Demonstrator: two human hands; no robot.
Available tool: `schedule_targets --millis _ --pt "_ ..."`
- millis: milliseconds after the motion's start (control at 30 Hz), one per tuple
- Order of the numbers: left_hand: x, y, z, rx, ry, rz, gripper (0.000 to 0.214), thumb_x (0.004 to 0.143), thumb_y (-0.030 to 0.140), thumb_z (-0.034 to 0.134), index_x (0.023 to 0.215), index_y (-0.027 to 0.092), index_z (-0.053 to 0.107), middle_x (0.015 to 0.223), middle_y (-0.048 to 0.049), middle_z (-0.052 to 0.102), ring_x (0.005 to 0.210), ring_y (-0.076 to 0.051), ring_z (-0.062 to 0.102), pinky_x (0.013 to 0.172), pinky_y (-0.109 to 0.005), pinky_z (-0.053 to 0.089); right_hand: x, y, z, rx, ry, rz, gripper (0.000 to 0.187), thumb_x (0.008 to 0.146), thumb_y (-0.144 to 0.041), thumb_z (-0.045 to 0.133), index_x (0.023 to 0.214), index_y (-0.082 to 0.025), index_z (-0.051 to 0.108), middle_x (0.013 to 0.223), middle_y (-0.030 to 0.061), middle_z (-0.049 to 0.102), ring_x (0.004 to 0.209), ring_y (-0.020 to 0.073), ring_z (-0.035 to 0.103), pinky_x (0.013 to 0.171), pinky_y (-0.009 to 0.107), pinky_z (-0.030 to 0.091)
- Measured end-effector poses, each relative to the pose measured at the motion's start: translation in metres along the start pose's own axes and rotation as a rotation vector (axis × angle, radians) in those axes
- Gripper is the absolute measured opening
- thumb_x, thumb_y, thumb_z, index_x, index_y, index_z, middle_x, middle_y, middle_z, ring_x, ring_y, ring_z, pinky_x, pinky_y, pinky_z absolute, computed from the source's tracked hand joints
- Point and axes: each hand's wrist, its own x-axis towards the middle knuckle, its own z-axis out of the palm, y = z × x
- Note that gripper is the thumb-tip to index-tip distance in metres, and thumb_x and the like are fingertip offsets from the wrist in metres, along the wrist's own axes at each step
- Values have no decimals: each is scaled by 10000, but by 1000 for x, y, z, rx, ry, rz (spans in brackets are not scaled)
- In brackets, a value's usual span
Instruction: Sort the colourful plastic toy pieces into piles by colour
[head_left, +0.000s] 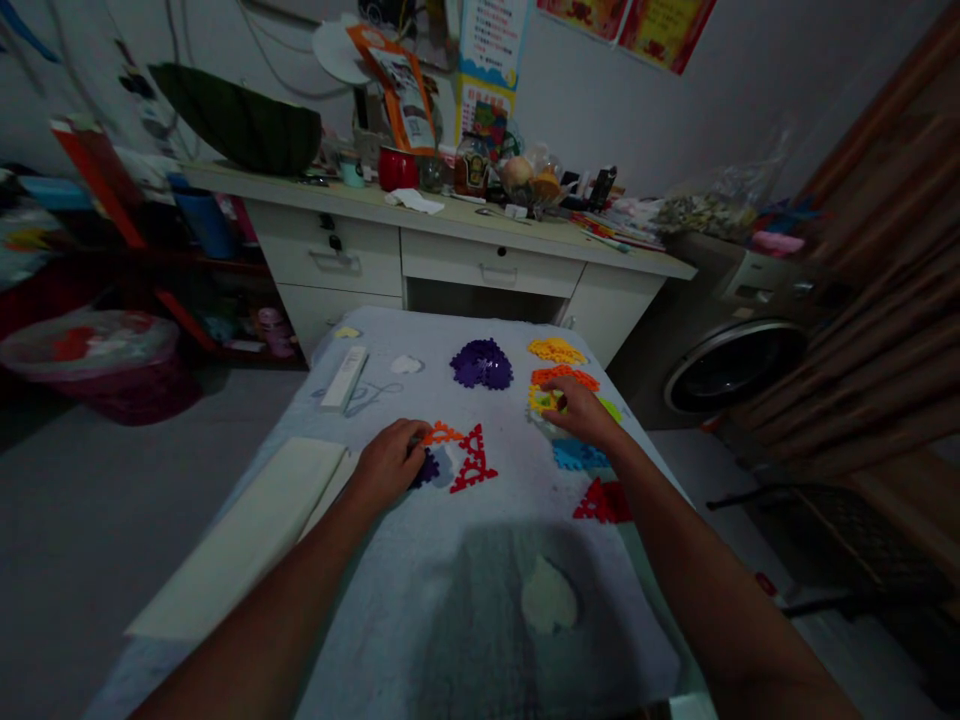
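My left hand (391,462) is closed at the left end of a small joined group of flat plastic building pieces with toothed edges. In that group I see an orange piece (442,433), red triangular pieces (474,462) and a dark purple piece (427,468), partly hidden by my fingers. My right hand (579,408) pinches a yellow toothed building piece (543,399) above the sorted piles. Around it lie an orange pile (566,378), a yellow pile (556,349), blue pieces (577,455), green pieces (611,408) and red triangles (602,500). A round purple pile (481,364) sits farther back.
A cloth with heart shapes covers the table (420,580). Along its left side are a long white box (346,379) and a cream-coloured board (247,540). Behind stands a cluttered desk (465,225), with a washing machine (739,330) to the right and a lined bin (105,370) left.
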Motion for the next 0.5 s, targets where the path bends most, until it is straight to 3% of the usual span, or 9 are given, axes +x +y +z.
schedule_targets --millis 200,333,500 --pt "1 -5 3 18 -9 25 271 827 230 466 1032 211 642 1029 -61 665 963 -225 625 851 -349 477 59 38 -6 -161 135 191 184 777 -209 709 949 -146 690 1036 90 661 992 205 604 897 323 453" --pt "1 -4 3 20 -19 25 260 823 216 474 1024 209 638 1028 -62 662 971 -231 623 855 -358 474 95 58 -8 -253 201 357 260 803 -244 690 1024 -109 713 1084 135 676 1008 214 616 887 310 458" --pt "2 -2 3 18 -29 1 248 842 210 464 1022 198 635 1047 -68 654 987 -233 618 883 -373 471 129 76 -4 -342 165 476 282 795 -215 672 1047 -107 737 1050 123 717 966 204 654 841 256 468"
